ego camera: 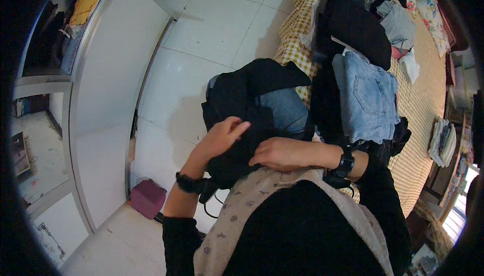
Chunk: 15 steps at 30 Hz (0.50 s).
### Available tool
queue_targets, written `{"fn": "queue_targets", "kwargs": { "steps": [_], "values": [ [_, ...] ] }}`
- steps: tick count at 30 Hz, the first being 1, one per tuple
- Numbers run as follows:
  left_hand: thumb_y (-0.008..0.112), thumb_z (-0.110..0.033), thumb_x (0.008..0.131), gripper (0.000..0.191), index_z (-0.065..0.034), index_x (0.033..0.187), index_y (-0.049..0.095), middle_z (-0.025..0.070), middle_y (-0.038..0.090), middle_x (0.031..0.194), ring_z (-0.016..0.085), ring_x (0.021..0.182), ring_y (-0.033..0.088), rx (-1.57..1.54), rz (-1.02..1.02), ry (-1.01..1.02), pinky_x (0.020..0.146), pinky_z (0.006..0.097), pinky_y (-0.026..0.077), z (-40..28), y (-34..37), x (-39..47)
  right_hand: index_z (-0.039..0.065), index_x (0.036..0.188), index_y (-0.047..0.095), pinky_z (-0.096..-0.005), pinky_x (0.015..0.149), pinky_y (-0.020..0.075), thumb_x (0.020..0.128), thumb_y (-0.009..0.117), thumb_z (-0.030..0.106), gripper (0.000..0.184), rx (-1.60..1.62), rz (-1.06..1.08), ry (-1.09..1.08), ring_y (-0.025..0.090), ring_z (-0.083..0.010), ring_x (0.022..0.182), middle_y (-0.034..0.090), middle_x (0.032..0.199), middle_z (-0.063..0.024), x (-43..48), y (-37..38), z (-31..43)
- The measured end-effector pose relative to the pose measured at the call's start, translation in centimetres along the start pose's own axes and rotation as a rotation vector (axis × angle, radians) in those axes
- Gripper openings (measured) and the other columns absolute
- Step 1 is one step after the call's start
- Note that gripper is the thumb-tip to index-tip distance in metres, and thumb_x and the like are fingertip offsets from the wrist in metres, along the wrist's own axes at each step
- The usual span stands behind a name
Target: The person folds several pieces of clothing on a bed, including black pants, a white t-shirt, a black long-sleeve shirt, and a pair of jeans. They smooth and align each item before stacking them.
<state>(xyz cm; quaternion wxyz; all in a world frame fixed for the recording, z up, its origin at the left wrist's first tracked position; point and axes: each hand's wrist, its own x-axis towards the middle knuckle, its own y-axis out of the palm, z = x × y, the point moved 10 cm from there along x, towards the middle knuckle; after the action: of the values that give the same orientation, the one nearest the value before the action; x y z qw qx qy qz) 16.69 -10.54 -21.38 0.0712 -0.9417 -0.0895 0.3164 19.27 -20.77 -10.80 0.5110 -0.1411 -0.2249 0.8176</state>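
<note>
A black garment (pixel 238 98) is spread before me, apparently over my lap. Blue denim (pixel 285 111) shows at its right; whether this is worn or lies loose I cannot tell. My left hand (pixel 227 132) is over the garment's left part with fingers bent; the cloth hides whether they pinch it. Close to my waist, my right hand (pixel 274 153) rests on the garment's near edge, its fingertips pointing left. Its grip is hard to make out. Folded light blue jeans (pixel 368 98) lie to the right on the bed, beside a folded black garment (pixel 357 28).
A bed with a yellow checked cover (pixel 419 124) runs along the right, bearing grey clothing (pixel 397 26) and a floral pillow (pixel 433 22). At left stands a wardrobe with a white sliding door (pixel 113 86). A maroon box-like object (pixel 148 199) sits on the tiled floor (pixel 215 22).
</note>
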Motion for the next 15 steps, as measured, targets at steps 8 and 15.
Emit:
{"fn": "queue_targets", "kwargs": {
  "steps": [8,15],
  "values": [
    [0.057,-0.010,0.081,0.044,0.0029,0.123,0.050,0.0182,0.055,0.122,0.027,0.116,0.052,-0.049,-0.149,0.315,0.101,0.0325,0.038,-4.3,-2.7,1.9,0.005,0.128,0.048,-0.0388,0.096,0.0440,0.079,0.068,0.006,0.053,-0.035,-0.537,0.289,0.054,-0.0296,0.113,0.053,0.123,-0.0157,-3.7,-9.4,-5.1],
    [0.049,0.003,0.072,0.026,0.0007,0.096,0.061,0.0090,0.062,0.094,0.017,0.090,0.059,0.083,-0.069,0.632,0.082,0.0271,0.045,-17.8,-8.2,-8.4,0.010,0.148,0.021,-0.0377,0.104,0.0369,0.077,0.076,0.017,0.090,0.143,-0.420,0.062,0.040,-0.0261,0.128,0.040,0.139,-0.0144,0.0,-11.2,-2.9]
  ]
}}
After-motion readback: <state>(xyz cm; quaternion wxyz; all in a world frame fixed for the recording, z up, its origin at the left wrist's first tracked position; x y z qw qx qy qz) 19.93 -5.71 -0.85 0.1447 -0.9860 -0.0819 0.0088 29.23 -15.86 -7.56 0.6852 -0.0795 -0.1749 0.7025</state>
